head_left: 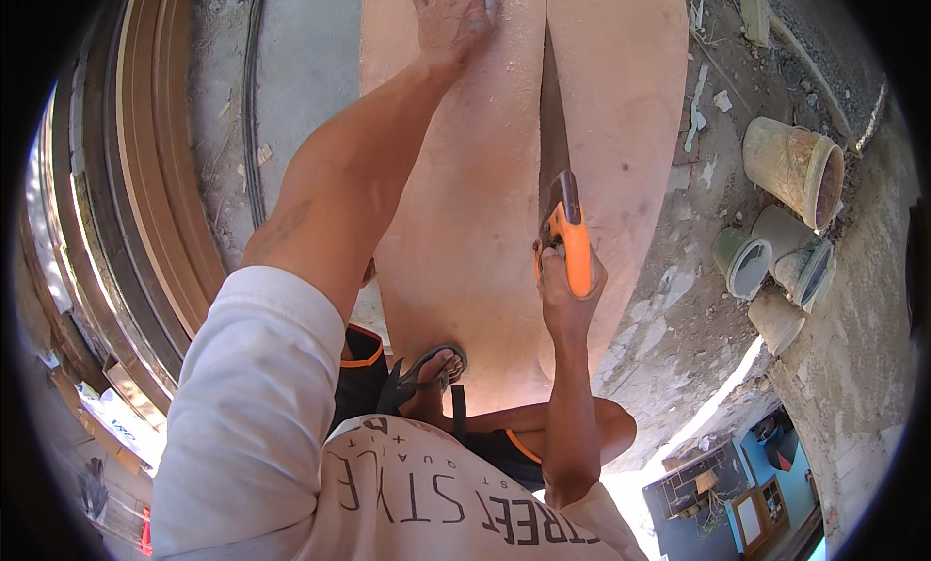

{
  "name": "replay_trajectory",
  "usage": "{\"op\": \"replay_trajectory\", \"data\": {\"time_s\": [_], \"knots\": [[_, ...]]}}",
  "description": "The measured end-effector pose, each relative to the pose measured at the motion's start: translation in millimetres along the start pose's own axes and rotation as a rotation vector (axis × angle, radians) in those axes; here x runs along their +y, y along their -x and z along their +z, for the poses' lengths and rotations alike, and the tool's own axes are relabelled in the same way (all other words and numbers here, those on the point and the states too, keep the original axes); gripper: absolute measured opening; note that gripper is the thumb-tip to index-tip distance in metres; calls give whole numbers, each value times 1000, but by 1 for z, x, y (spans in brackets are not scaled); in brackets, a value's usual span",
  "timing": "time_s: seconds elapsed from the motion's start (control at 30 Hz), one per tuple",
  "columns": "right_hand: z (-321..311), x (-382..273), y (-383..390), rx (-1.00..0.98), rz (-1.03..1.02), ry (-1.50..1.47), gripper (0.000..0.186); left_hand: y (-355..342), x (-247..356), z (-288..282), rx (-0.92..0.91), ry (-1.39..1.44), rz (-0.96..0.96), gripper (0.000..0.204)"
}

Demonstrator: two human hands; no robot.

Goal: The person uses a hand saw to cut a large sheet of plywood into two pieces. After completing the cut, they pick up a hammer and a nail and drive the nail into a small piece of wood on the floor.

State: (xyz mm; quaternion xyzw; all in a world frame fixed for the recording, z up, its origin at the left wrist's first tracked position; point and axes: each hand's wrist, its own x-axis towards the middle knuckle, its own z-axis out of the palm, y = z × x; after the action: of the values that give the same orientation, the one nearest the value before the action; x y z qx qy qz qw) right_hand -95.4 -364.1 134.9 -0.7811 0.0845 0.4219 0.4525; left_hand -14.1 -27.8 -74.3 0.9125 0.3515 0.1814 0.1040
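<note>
A pale reddish wooden sheet fills the middle of the view, with a narrow straight cut running down it. My left hand lies palm down on the sheet near the top, left of the cut, its fingers spread. My right hand grips the orange and dark handle of a handsaw, whose long blade points away from me along the cut. My sandalled foot rests at the near part of the sheet.
Stacked long boards run along the left, beside a dark cable. Several dirty buckets stand or lie on rough, rubble-strewn ground to the right. A wall with shelving and frames shows at lower right.
</note>
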Motion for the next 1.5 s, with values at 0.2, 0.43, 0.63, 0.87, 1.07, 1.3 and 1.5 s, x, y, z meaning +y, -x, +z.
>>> {"op": "replay_trajectory", "data": {"time_s": [0.2, 0.43, 0.63, 0.87, 1.07, 1.3, 1.5], "knots": [[-49, 76, 174, 158, -152, 143, 42, -2, -1, -3, -16, -11, -17, 55], [-13, 23, 17, 20, -65, 53, 30, -9, 0, 0, -33, -25, -6, 56], [-43, 73, 171, 149, -135, 122, 37, -1, 3, -4, -34, -31, -25, 56], [0, 14, 18, 27, -156, 74, 21, -4, 8, -3, -51, -43, -14, 56], [-48, 86, 178, 108, -161, 145, 37, -4, 2, -9, -102, -45, -53, 56], [-20, 53, 28, 74, -129, 24, 27, -9, 10, -6, -42, -44, -6, 56], [-28, 68, 119, 108, -89, 71, 27, -7, 4, -7, -95, -31, -45, 56]]}}
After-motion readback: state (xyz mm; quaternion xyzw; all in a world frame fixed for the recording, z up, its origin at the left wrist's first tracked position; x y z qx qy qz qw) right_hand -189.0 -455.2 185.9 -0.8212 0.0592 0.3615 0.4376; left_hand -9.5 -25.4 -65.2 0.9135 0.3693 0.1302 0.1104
